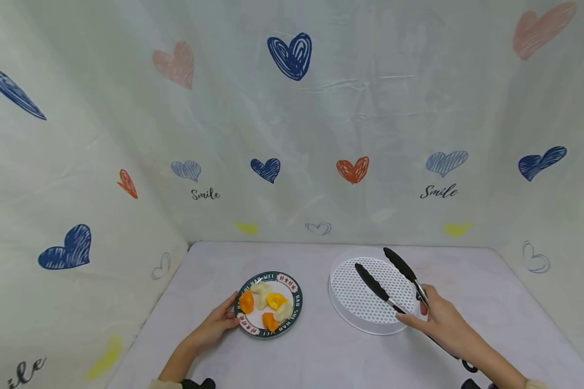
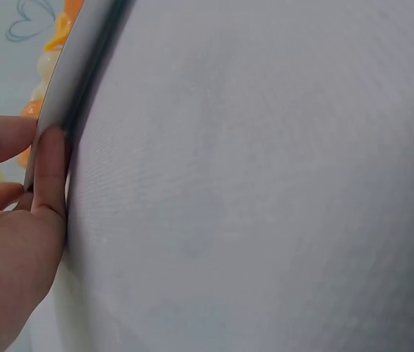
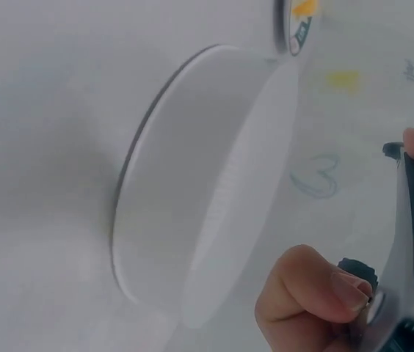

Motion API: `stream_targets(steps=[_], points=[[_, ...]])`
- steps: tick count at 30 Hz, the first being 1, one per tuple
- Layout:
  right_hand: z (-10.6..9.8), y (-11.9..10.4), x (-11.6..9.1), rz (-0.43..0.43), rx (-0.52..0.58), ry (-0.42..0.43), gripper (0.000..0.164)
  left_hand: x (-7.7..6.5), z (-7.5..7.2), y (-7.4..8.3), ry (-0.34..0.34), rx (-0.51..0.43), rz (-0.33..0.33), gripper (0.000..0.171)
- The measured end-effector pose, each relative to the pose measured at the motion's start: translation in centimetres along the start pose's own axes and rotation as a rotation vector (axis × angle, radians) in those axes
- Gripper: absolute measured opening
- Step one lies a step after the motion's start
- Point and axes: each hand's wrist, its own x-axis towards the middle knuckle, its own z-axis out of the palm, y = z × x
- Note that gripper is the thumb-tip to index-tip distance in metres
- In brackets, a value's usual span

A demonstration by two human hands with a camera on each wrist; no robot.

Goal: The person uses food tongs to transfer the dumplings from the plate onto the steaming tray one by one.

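On the left of the table, a round plate (image 1: 296, 289) with a dark green patterned rim carries several orange, yellow and white dumpling-shaped pieces (image 1: 260, 289). My left hand (image 1: 213, 327) grips its left edge, thumb and fingers on either side of the rim in the left wrist view. My right hand (image 1: 444, 326) holds metal tongs (image 1: 372, 282) with black tips. Their arms are spread and nothing sits between the tips, which overlap a white round perforated tray (image 1: 354, 300) in the head view. The tray's raised side wall (image 3: 174, 183) shows in the right wrist view.
A pale cloth covers the table (image 1: 321, 354). Behind it and on the left hangs a light curtain (image 1: 321, 124) printed with hearts. The plate and the tray stand side by side with a gap between them.
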Motion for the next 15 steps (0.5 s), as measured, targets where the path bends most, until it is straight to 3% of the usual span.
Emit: stream_targets(steps=[8,15], points=[[2.4,-2.6,0.5,-0.052,0.081,-0.095,0.055,0.1,0.4,0.0,0.027,-0.058,-0.028,0.075],[4.5,-4.1,0.9,-0.142,0.162,-0.195,0.059,0.1,0.5,0.2,0.044,-0.067,-0.048,0.075]])
